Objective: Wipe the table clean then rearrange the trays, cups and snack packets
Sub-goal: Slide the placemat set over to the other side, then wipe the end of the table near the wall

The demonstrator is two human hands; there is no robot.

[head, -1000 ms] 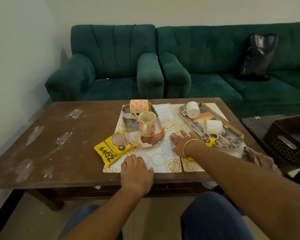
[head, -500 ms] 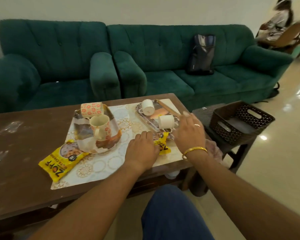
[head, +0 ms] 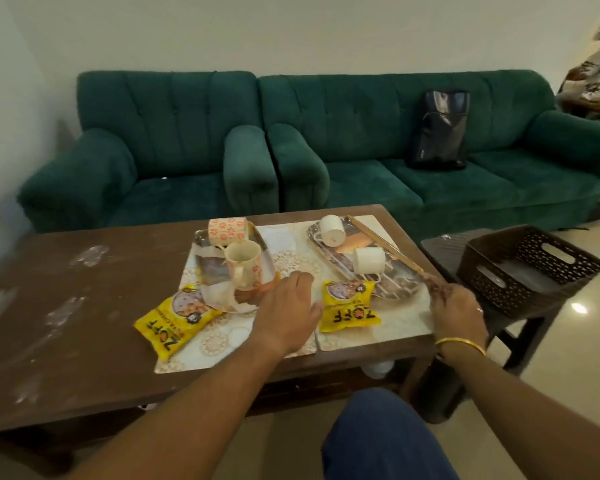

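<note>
On the brown table (head: 84, 327) lie two patterned placemats (head: 288, 252). The left tray (head: 205, 271) carries one upright floral cup (head: 243, 268) and one floral cup on its side (head: 226, 231). Two white cups (head: 331, 230) (head: 369, 260) lie tipped on the right tray (head: 338, 259). One yellow snack packet (head: 174, 318) pokes out from under the left tray; another (head: 349, 306) lies in front of the right tray. My left hand (head: 288, 313) rests on the mat beside the left tray. At the table's right edge my right hand (head: 459, 313) pinches a brownish cloth (head: 435, 284).
White smudges (head: 89, 254) mark the table's left half. A dark perforated basket (head: 530, 265) sits on a low side table (head: 440, 244) to the right. Green sofas (head: 187, 150) stand behind, with a black bag (head: 440, 129). A person (head: 596, 74) sits at the far right.
My right hand moved from the mat past the right tray to the table's right edge and took hold of the cloth. My left hand slid forward, up to the left tray. The view swung.
</note>
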